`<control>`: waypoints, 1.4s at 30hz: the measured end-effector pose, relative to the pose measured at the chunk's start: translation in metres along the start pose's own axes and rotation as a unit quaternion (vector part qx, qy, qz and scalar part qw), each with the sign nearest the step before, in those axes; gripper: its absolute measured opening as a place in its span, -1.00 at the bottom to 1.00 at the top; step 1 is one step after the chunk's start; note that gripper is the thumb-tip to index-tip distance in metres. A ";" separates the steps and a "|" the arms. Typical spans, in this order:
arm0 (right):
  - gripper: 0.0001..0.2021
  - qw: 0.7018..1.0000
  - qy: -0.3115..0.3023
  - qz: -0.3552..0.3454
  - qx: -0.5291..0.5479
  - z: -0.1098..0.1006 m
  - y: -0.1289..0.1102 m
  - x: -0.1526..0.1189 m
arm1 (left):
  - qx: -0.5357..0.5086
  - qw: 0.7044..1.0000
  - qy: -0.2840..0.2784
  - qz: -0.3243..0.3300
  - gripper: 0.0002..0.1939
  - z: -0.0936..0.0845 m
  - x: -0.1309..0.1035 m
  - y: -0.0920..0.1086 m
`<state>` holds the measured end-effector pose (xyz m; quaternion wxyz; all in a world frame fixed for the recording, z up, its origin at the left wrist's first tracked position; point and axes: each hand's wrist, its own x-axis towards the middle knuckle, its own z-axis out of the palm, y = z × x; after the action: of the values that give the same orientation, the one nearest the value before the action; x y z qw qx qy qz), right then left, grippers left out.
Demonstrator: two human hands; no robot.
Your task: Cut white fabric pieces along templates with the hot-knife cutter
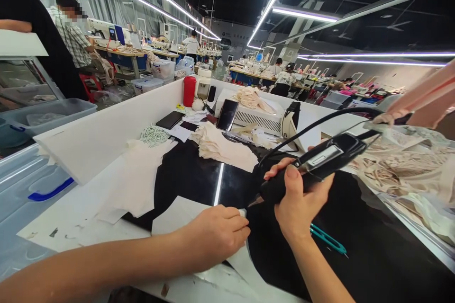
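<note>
My right hand (302, 194) is wrapped round a black corded handheld tool (320, 158), whose pointed metal tip slants down to the left. The tip is just right of my left hand (220, 234), apart from its fingers. That hand is closed, fingers curled and pinching the edge of a pale, flat piece (181, 215), cloth or paper, on the black table surface (284, 251). Its fingertips are partly hidden. A teal-handled slim tool with a thin point (329, 239) lies to the right of my right wrist.
Beyond my hands lie stacked cream fabric pieces (223, 147), with more pale cloth (137, 180) on the left. Phones (227, 114), a red bottle (189, 91) and a white vented box (256, 118) stand farther back. Beige straps (394, 170) heap at right. White panels (117, 128) border the table.
</note>
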<state>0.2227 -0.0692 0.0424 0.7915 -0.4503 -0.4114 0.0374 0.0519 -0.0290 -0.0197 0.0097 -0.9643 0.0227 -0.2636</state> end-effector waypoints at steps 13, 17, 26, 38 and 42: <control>-0.49 0.998 0.008 0.039 0.048 0.005 -0.012 -0.005 | -0.037 0.999 0.006 -0.019 -0.75 0.000 -0.003 -0.003; -0.50 0.998 -0.003 0.036 0.050 0.002 -0.008 -0.007 | -0.036 0.999 0.007 -0.020 -0.81 0.003 -0.003 -0.004; -0.54 0.999 -0.019 0.024 0.032 0.003 -0.006 -0.010 | -0.019 0.999 -0.026 -0.019 -0.87 -0.001 -0.005 -0.003; -0.54 0.999 -0.030 0.012 0.027 0.002 -0.005 -0.010 | -0.009 0.998 -0.040 -0.042 -0.83 -0.005 -0.011 0.003; -0.54 0.999 -0.028 0.013 0.030 0.001 -0.004 -0.010 | -0.007 0.998 -0.047 -0.034 -0.81 -0.005 -0.013 0.002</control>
<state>0.2140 -0.0748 0.0396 0.7923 -0.4309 -0.4258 0.0725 0.0383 -0.0308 -0.0221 -0.0054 -0.9759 -0.0086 -0.2178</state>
